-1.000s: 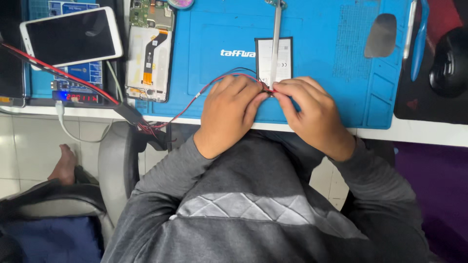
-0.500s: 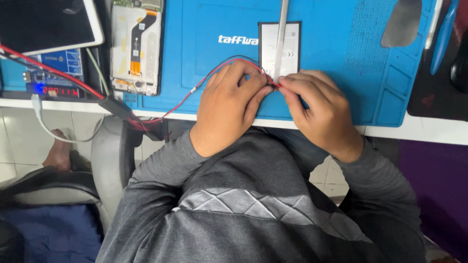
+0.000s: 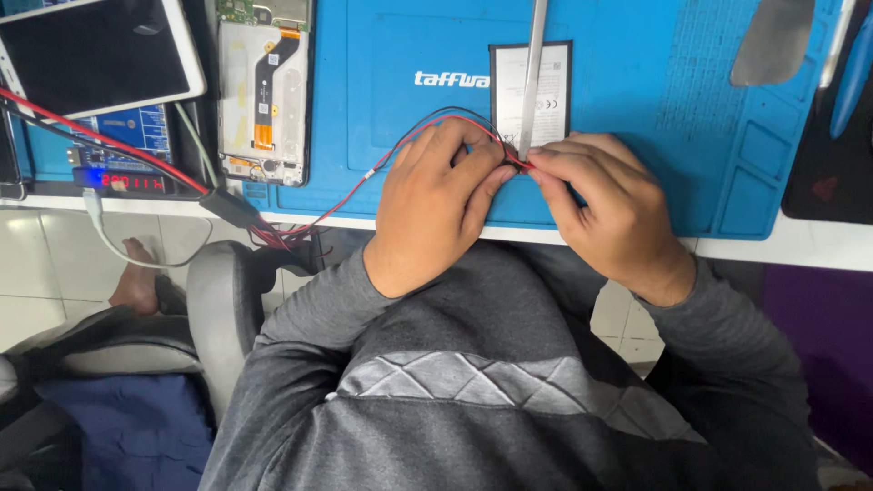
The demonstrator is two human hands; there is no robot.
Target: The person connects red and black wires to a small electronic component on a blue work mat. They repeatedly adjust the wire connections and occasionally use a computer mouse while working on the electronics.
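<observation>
both hands meet at the near edge of the blue work mat (image 3: 637, 127), right at the bottom of a flat phone battery (image 3: 532, 91) that lies face up on it. the left hand (image 3: 436, 214) has its grip pressed together around the red and black wires (image 3: 400, 150), thumb and fingers curled over them where they loop in from the left. the right hand (image 3: 605, 214) pinches the red tip of one lead between thumb and forefinger, just at the battery's lower edge; whether the tip actually touches a terminal is hidden by the fingers.

a pair of metal tweezers (image 3: 534, 64) lies lengthwise across the battery, untouched. the wires run back over the table edge to a small power module with a red digit display (image 3: 132, 182), which is lit — so the supply side looks already hooked up and live. to the left, an opened phone (image 3: 265, 91) lies with its back off and its board and orange flex exposed, and a white tablet (image 3: 100, 55) rests screen up beyond it.

as a judgement: the phone is already stripped and the battery out, and the leads are in hand at the battery — the contact itself seems to be the step in progress, with nothing yet refitted to the phone.
</observation>
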